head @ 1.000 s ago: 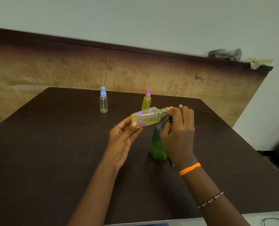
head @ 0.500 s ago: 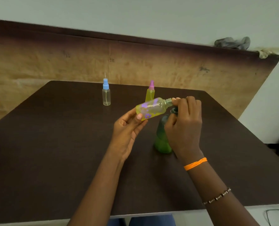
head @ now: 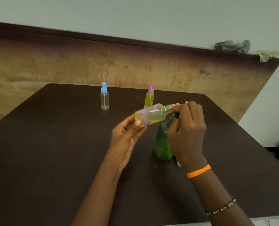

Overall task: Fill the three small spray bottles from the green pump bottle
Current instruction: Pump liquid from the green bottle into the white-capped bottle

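My left hand [head: 127, 137] holds a small yellow bottle with purple flowers [head: 150, 115] by its base, tilted almost flat with its open threaded neck pointing right. My right hand [head: 187, 128] curls over the top of the green pump bottle [head: 162, 144], which stands on the dark table [head: 54, 152]; its fingertips sit at the small bottle's neck, and the pump head is mostly hidden under the hand. A clear spray bottle with a blue cap [head: 104, 97] and a yellow spray bottle with a pink cap [head: 149, 97] stand upright farther back.
A wooden board [head: 135, 70] leans against the wall behind the table, with rags [head: 233, 46] on its top edge. A small clear object [head: 178, 163] lies on the table just behind my right wrist.
Both hands and the bottles keep the same pose. Only the head camera has shifted slightly, so the scene sits a little differently in view.
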Demonstrator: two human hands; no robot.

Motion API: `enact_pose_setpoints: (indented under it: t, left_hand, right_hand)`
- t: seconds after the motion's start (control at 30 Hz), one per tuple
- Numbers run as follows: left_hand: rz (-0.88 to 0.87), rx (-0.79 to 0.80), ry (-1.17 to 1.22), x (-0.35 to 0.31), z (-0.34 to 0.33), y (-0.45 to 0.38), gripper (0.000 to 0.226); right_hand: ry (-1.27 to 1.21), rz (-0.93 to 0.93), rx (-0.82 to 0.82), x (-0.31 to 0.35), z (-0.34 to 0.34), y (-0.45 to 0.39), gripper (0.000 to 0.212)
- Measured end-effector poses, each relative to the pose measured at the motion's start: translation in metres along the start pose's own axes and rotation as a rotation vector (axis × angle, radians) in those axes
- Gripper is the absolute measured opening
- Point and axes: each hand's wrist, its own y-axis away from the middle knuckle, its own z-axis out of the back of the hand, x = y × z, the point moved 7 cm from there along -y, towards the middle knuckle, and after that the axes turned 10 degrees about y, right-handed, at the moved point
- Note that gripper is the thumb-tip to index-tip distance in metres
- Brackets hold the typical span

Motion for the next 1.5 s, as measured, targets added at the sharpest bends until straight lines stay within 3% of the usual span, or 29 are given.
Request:
enact_pose_setpoints:
  t: [0.27, 0.47, 0.7, 0.9, 1.1, 1.37, 1.5]
  left_hand:
    - [-0.008, 0.009, -0.015, -0.001, -0.004, 0.0, 0.036]
    - [-0.025, 0.01, -0.005, -0.005, -0.002, -0.001, 0.04]
    - [0.008, -0.005, 0.017, -0.002, -0.004, 0.003, 0.04]
    - [0.004, 0.002, 0.027, -0.002, -0.002, 0.001, 0.04]
    - [0.013, -0.012, 0.043, -0.002, -0.004, 0.001, 0.038]
    - [0.018, 0.004, 0.027, 0.0, -0.004, -0.001, 0.045]
    - [0.016, -0.007, 0.038, -0.001, -0.003, 0.002, 0.042]
  right_hand:
    - [0.027, -0.001, 0.157, 0.007, 0.004, -0.025, 0.031]
    - [-0.03, -0.007, -0.001, 0.002, 0.002, 0.011, 0.039]
    - [-0.023, 0.002, 0.113, 0.007, 0.005, -0.011, 0.03]
    - [-0.046, -0.028, 0.001, 0.001, -0.001, 0.004, 0.034]
    - [-0.044, 0.011, 0.043, 0.001, 0.0, -0.012, 0.023]
    - [-0.075, 0.033, -0.043, -0.007, -0.002, 0.0, 0.031]
    - [-0.021, 0.081, 0.002, -0.006, 0.0, -0.003, 0.028]
